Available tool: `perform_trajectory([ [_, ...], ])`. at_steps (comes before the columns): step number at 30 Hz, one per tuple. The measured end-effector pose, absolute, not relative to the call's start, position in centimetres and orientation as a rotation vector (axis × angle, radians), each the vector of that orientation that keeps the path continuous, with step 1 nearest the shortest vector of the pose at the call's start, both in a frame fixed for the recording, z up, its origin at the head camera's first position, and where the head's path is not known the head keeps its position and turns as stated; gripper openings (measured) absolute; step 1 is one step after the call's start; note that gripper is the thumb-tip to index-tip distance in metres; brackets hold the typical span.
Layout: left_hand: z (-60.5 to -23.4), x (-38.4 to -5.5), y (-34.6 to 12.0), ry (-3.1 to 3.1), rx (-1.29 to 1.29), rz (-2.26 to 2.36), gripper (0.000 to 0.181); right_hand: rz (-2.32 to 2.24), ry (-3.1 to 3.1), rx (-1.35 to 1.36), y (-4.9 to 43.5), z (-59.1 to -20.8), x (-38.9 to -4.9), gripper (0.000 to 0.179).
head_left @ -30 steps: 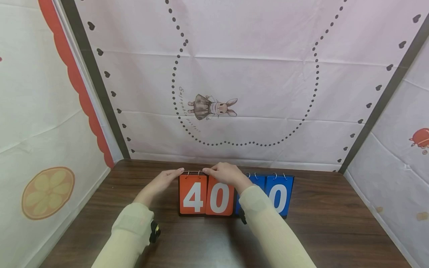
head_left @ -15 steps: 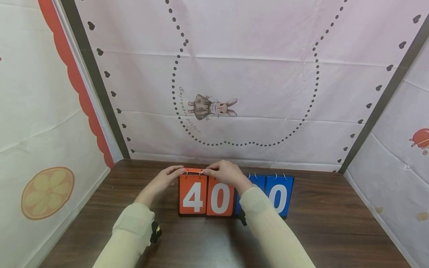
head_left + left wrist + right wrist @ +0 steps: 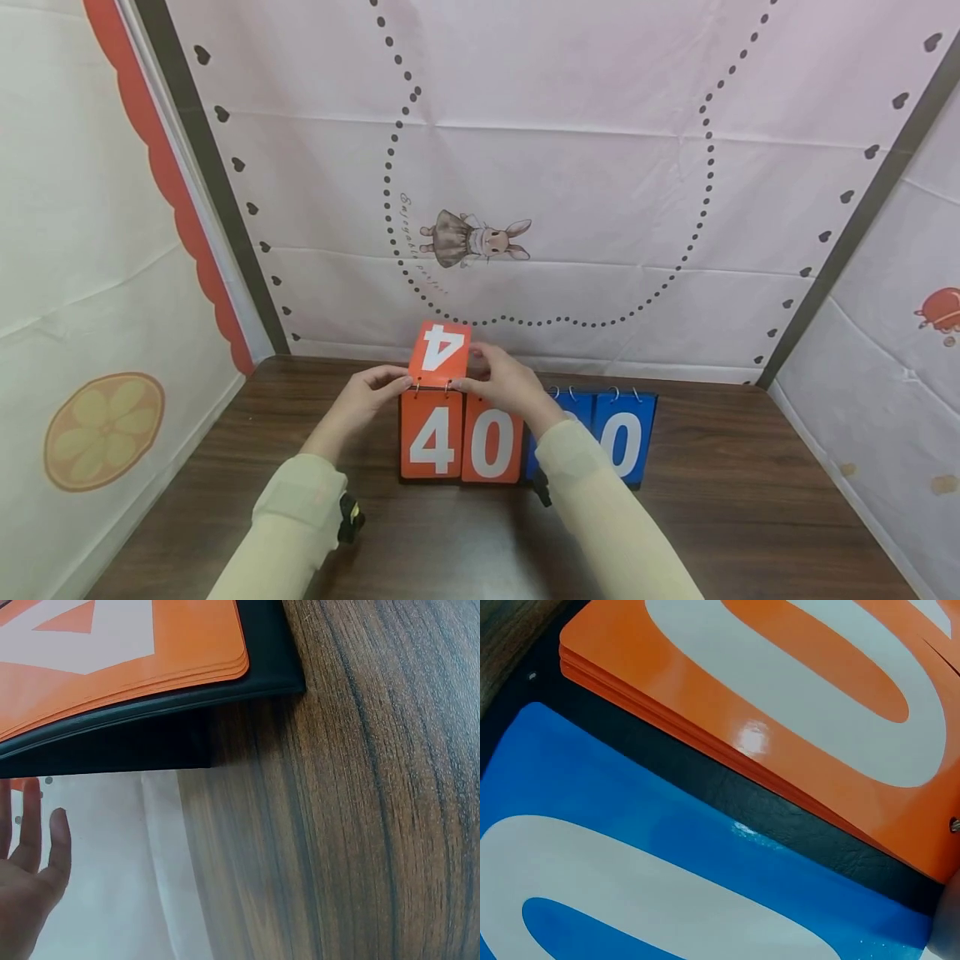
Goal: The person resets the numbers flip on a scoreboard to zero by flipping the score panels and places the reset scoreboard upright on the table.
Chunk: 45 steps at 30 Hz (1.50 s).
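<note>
A tabletop flip scoreboard [image 3: 271, 652] with a black stand and ringed number cards stands on the table. In the head view its left orange stack shows a 4 card [image 3: 432, 442], beside an orange 0 card [image 3: 492, 450]. Above the top edge sticks up an orange number card [image 3: 440, 354] with an upside-down 4. My left hand [image 3: 358, 402] pinches its left side low down, thumb near the ring; its other fingers [image 3: 31, 825] reach behind the stand. At the right side my right hand [image 3: 512, 387] holds it, thumb by the other ring and forefinger higher at the edge.
Blue 0 cards [image 3: 624, 433] hang on the scoreboard's right half, partly behind the right forearm. The dark wood table [image 3: 750, 483] runs to a printed fabric wall [image 3: 600, 250] at the back, with more fabric on both sides.
An orange number card has risen from behind the scoreboard's top edge and now stands up over the left stack. The right forefinger has lifted with it; both thumbs stay near the rings.
</note>
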<state>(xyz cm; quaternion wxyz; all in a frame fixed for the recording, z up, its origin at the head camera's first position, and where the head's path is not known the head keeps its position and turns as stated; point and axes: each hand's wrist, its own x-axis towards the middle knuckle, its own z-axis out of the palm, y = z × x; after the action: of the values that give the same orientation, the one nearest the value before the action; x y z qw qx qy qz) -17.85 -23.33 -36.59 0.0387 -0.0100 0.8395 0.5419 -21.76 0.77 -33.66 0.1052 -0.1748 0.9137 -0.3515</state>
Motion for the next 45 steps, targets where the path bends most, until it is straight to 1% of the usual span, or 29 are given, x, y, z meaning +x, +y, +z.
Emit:
perform_trajectory([
  [3, -36.7, -17.8, -23.4, 2.582, -0.018, 1.665, 0.060, -1.009, 2.659, -0.530, 0.8, -33.6, -21.8, 0.073],
  [7, -36.7, -17.7, -23.4, 2.585, 0.004, 1.682, 0.061, -1.015, 2.601, -0.493, 0.8, -33.5, -21.9, 0.080],
  [9, -36.7, -17.7, -23.3, 2.579, 0.003, 1.694, 0.062, -1.015, 2.587, -0.481, 0.8, -33.4, -21.9, 0.078],
  [11, -36.7, -17.7, -23.3, 2.575, 0.009, 1.700, 0.063, -1.017, 2.573, -0.486, 0.9, -33.3, -21.9, 0.067],
  [14, -36.6, -17.6, -23.3, 2.580, 0.005, 1.700, 0.064, -1.044, 2.545, -0.514, 1.1, -33.1, -21.9, 0.042],
  [17, -36.6, -17.7, -23.3, 2.592, 0.002, 1.704, 0.062, -1.106, 2.524, -0.515, 1.3, -33.0, -22.0, 0.030],
  [25, -36.5, -17.5, -23.3, 2.613, 0.014, 1.743, 0.055, -1.243, 2.443, -0.522, 1.6, -33.1, -22.2, 0.032],
  [32, -36.6, -17.2, -23.4, 2.563, 0.044, 1.797, 0.051, -1.333, 2.345, -0.674, 2.0, -33.1, -22.6, 0.022],
  [39, -36.5, -17.1, -23.5, 2.521, 0.095, 1.803, 0.051, -1.298, 2.347, -0.738, 2.0, -32.9, -22.5, 0.021],
  [45, -36.5, -17.4, -23.5, 2.515, 0.232, 1.818, 0.039, -1.270, 2.371, -0.753, 2.1, -32.9, -22.5, 0.020],
])
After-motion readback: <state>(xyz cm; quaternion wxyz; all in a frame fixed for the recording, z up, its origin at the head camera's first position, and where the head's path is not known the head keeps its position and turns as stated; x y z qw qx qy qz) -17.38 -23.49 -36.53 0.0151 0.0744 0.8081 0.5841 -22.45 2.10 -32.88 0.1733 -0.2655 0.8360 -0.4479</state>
